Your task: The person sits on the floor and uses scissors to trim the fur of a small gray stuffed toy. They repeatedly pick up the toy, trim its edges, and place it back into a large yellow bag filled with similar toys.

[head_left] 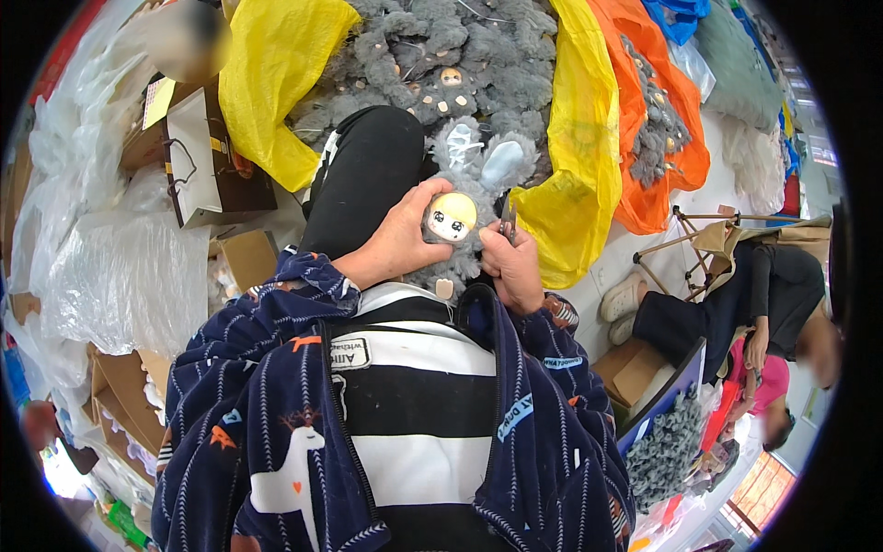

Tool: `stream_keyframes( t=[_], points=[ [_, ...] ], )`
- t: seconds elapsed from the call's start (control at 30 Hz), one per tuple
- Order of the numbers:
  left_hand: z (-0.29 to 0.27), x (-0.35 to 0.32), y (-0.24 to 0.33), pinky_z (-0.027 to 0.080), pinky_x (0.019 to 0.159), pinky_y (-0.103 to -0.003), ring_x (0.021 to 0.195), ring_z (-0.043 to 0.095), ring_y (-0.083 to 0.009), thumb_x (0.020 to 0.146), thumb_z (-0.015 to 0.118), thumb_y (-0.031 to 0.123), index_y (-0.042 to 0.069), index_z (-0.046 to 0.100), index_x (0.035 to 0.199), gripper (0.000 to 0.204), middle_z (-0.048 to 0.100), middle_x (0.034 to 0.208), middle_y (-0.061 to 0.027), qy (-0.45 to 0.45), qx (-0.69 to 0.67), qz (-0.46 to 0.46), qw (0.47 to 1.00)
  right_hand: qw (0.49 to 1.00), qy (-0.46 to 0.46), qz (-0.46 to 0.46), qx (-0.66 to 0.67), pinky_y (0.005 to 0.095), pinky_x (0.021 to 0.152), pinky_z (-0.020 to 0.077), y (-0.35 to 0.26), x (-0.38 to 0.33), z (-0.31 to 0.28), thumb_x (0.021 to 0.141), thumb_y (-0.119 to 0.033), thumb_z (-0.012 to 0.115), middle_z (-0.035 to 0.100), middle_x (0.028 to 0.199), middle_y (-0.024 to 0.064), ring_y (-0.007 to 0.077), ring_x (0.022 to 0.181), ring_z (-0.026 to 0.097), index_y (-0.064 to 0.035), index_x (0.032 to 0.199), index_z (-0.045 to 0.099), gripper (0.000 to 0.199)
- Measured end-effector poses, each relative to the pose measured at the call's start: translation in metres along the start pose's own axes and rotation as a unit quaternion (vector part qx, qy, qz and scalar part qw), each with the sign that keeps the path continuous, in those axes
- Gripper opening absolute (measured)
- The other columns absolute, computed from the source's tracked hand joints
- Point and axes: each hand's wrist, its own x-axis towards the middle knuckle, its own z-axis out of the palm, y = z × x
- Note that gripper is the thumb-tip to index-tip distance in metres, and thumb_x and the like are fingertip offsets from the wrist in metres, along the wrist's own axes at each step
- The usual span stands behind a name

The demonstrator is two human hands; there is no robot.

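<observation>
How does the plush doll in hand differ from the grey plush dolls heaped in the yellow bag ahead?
The plush doll is held upright in the left hand, face toward the camera; the heaped dolls lie tumbled, few faces showing. It is single and handled, with the right hand pressing a small dark tool beside it; they lie untouched in the yellow bag. Both share shaggy grey fur.

A toy workshop: sacks of grey plush dolls (pixel 441 64), cardboard boxes (pixel 124 396), seated co-workers (pixel 736 304).

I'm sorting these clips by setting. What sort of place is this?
Probably a toy-making workshop. The left hand holds a grey plush doll, a heap of the same grey dolls fills a yellow sack, and cardboard boxes stand around.
</observation>
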Motion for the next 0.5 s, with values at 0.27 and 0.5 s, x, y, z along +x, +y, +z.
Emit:
stream_keyframes(
  t=[0.27, 0.5],
  points=[
    [-0.001, -0.001, -0.002, 0.041, 0.089, -0.031, 0.104, 0.052, -0.0286, 0.060, 0.070, 0.007, 0.005, 0.039, 0.120, 0.067, 0.050, 0.111, -0.0160, 0.019, 0.025, -0.013, 0.999, 0.995, -0.016, -0.093, 0.027, 0.0179, 0.042, 0.0258, -0.030, -0.011, -0.002, 0.082, -0.004, 0.058, 0.045, 0.061, -0.0033, 0.0030, 0.046, 0.035, -0.0035, 0.083, 0.054, 0.004],
    [0.000, -0.001, -0.002, 0.041, 0.090, -0.032, 0.106, 0.051, -0.0292, 0.060, 0.070, 0.008, 0.005, 0.039, 0.119, 0.067, 0.050, 0.111, -0.0162, 0.014, 0.022, -0.006, 1.000, 0.817, 0.036, -0.329, -0.471, 0.0264, 0.059, 0.0442, -0.017, -0.012, 0.007, 0.073, -0.004, 0.067, 0.057, 0.073, 0.0093, 0.0181, 0.064, 0.057, 0.0022, 0.088, 0.060, 0.018]
  ],
)
